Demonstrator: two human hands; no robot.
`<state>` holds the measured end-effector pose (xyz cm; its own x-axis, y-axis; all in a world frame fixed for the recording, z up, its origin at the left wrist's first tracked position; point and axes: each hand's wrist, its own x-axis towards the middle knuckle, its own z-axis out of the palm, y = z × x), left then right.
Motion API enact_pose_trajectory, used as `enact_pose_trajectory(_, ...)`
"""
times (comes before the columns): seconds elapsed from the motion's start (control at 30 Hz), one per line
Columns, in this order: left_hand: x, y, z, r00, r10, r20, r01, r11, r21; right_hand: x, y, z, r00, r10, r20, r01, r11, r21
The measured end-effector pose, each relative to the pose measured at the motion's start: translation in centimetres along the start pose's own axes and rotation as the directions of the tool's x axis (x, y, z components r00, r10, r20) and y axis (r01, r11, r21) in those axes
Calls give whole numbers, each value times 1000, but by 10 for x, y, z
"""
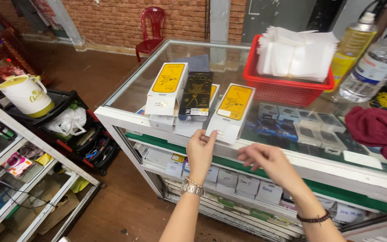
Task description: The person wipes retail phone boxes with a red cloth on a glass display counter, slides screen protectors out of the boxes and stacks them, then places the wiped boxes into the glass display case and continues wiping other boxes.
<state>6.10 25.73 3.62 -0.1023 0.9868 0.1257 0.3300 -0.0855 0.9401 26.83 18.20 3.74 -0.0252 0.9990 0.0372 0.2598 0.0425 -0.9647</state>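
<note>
My left hand [200, 151] reaches up to the front edge of a glass display counter [126, 96], its fingertips touching the lower edge of a white and yellow flat box [230, 112]. Beside that box lie a black and gold flat box [195, 95] and another white and yellow box [166, 88], stacked over more boxes. My right hand [267, 161] hovers open just right of the left one, below the counter edge, holding nothing. A metal watch sits on my left wrist and a dark bead bracelet on my right.
A red basket [287, 92] of white sleeves stands on the counter's back right, with a yellow spray bottle [352, 45], a clear bottle [375, 65] and a dark red cloth [381, 132]. A white and yellow jug [27, 95] sits on a black cart at left. A red chair [151, 29] stands by the brick wall.
</note>
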Motion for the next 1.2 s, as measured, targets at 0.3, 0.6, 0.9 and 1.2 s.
enact_pose_trajectory(0.3, -68, -7, 36, 884, 77, 461, 329, 598, -731, -74, 60, -251, 616, -641, -459, -571, 39, -820)
enact_pose_trajectory(0.6, -93, 9, 82, 937, -97, 336, 341, 40, -939, -104, 45, -196, 695, -339, -634, -134, 805, -578)
enact_pose_trajectory(0.9, -112, -9, 82, 915, 110, 388, 388, 27, -921, -82, -36, 6, 712, -702, 17, 461, 450, -765)
enact_pose_trajectory(1.2, -125, -27, 77, 851, 149, 504, 487, 135, -863, -34, -61, -35, 856, -509, -83, 374, 724, -580)
